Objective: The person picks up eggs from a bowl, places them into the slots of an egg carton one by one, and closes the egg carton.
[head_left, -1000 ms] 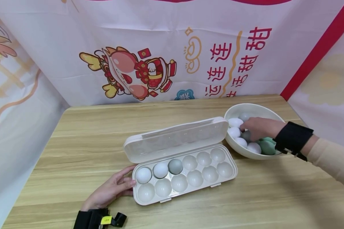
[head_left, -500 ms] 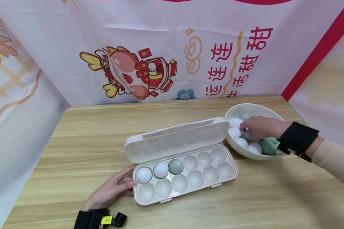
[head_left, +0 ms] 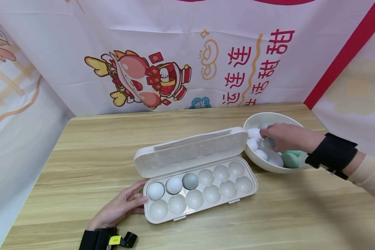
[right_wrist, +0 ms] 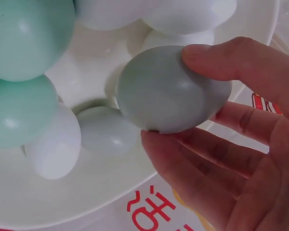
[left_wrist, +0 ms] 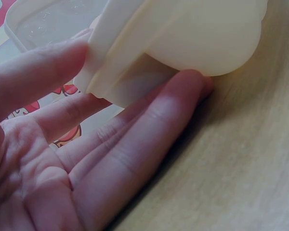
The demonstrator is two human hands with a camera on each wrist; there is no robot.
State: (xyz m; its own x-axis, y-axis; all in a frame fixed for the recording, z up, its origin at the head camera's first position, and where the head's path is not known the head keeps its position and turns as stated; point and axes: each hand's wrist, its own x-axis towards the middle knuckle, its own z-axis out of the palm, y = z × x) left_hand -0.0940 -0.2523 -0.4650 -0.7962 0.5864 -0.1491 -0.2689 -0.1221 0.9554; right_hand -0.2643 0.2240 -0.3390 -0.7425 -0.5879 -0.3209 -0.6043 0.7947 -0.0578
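Observation:
My right hand (head_left: 289,136) is over the white bowl (head_left: 250,121) and holds a grey-green egg (right_wrist: 171,91) between thumb and fingers. In the right wrist view the egg overlaps the bowl's inside, near a smaller-looking pale grey egg (right_wrist: 108,131). At the left end of a white plastic egg box (head_left: 203,201), my left hand (head_left: 120,207) grips the edge, thumb on the rim (left_wrist: 98,57) and fingers beneath. The box's lid (head_left: 190,152) stands raised at the back. Two white eggs (head_left: 155,191) and a grey-green egg (head_left: 190,181) sit in its back row, from the left.
Several white eggs (head_left: 254,143) and green eggs (head_left: 290,160) lie in the bowl, right behind the box's right end. The wooden table (head_left: 90,156) meets a printed cloth backdrop (head_left: 162,21) at its far edge.
My right hand has lifted slightly, bringing the grey-green egg up from among the others. The right wristband has moved to the right. My left hand and the box stay in place.

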